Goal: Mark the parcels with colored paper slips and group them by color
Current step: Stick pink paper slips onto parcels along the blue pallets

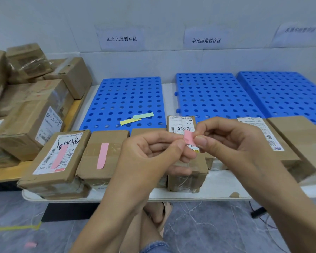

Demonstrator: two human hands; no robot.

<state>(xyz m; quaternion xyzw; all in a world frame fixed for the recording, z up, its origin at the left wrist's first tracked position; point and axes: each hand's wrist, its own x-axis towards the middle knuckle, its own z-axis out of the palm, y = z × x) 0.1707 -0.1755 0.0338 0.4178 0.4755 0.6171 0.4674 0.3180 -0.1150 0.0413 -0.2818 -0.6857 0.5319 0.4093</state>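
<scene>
My left hand [153, 154] and my right hand [226, 141] both pinch a small pink paper slip [189, 137], held in the air above a labelled brown parcel [182, 123]. A row of cardboard parcels lines the table's front edge. The leftmost parcel [53, 161] bears a pink slip [59, 157] on its label. Its neighbour [102, 154] carries a pink slip [102, 155] on its tape. A yellow slip [130, 121] and a green slip [143, 115] lie loose on the left blue pallet [124, 99].
Two more blue perforated pallets [215, 94] [285, 92] lie to the right, under paper signs on the wall. A heap of brown boxes [29, 99] stands at the left. Further parcels [274, 139] sit at the right front. A pink scrap [30, 244] lies on the floor.
</scene>
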